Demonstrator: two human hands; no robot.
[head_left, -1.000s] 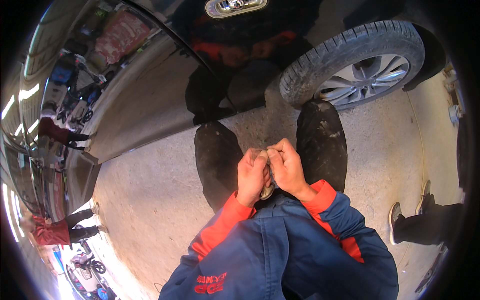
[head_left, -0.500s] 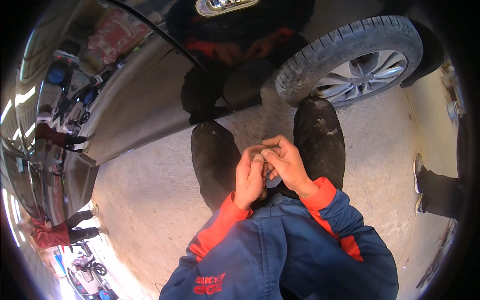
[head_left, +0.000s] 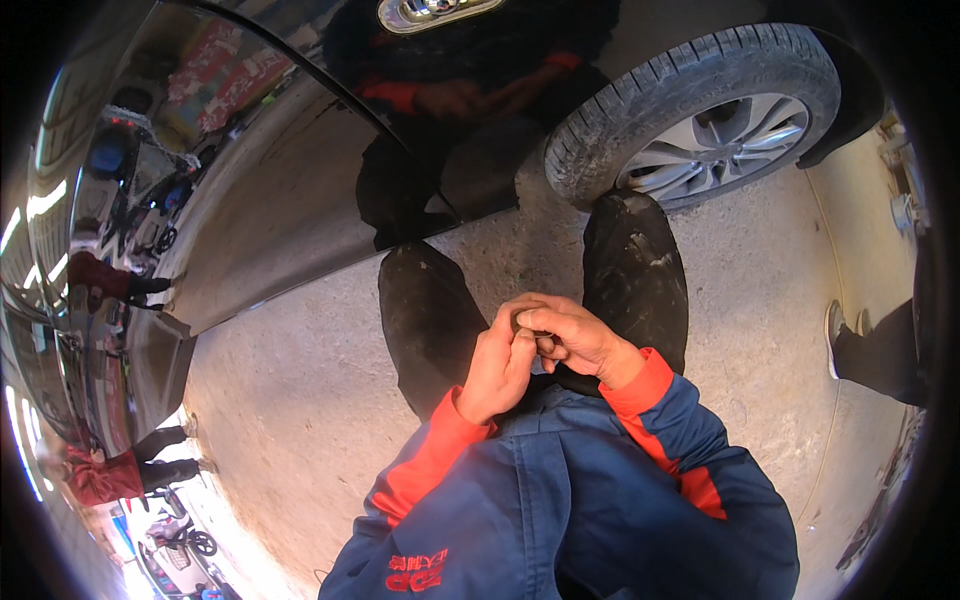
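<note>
My left hand (head_left: 494, 362) and my right hand (head_left: 580, 342) meet in front of my lap, between my knees. Their fingers are closed and overlap around a small dark thing (head_left: 519, 320). Only a sliver of it shows between the fingertips, too little to tell its kind. The right thumb and forefinger lie across the top, pressed against the left fingers. The left thumb points up beneath them.
Close ahead stands a black car (head_left: 290, 200) with a chrome door handle (head_left: 438, 12) and a dusty wheel (head_left: 715, 135) near my right knee (head_left: 635, 240). Another person in red (head_left: 105, 475) stands at left; a dark trouser leg (head_left: 880, 350) shows at right, beside a thin line (head_left: 838, 270) on the concrete floor.
My right hand has shifted slightly down and left, its fingers now flatter over the left hand. The small thing is more covered. The person's legs at right have moved.
</note>
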